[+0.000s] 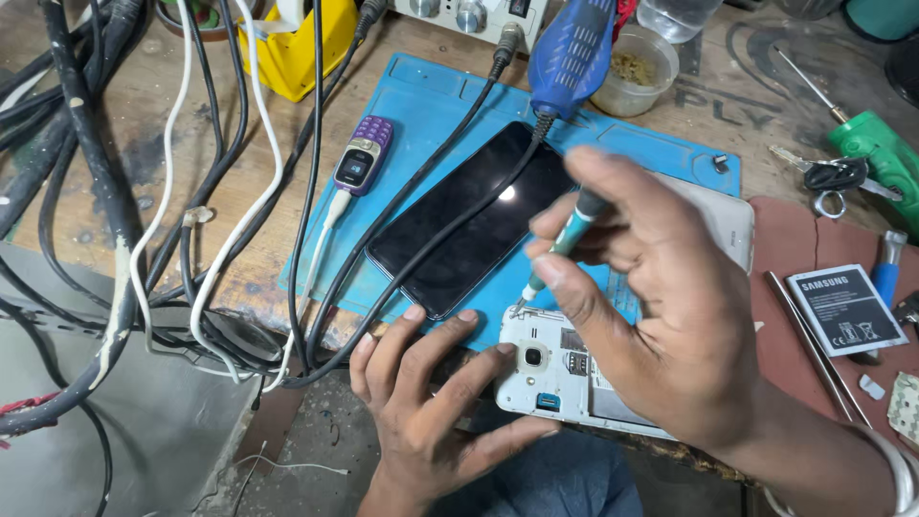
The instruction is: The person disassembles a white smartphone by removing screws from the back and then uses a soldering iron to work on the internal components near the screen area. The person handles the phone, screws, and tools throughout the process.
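Down at the near edge of the workbench, at about six o'clock in the head view, an opened white phone is lying face down with its back cover off, showing the camera lens and the card slots. Its long axis is running roughly from nine o'clock to three o'clock, with the camera end pointing toward nine o'clock. Much of its right part is hiding under the right hand.

The left hand is coming up from six o'clock and steadying the phone. Its fingers are spreading loosely: the forefinger is lying across the phone's upper left corner beside the lens, and the other fingertips are resting on the edge of the blue mat, just below the black phone.

The right hand is pinching a thin teal screwdriver between the thumb and the bent fingers, which are pressing close together around the shaft. The screwdriver is tilting, its handle toward one o'clock and its tip pointing toward seven o'clock, touching the white phone's top edge.

At twelve o'clock from the hands, a black phone is lying screen up on the mat, slanting from seven o'clock to one o'clock, with black cables crossing it. At ten o'clock a small purple keypad phone is sitting with a white cable plugged in. At three o'clock a flat battery is resting on a reddish pad, with keys beyond it.
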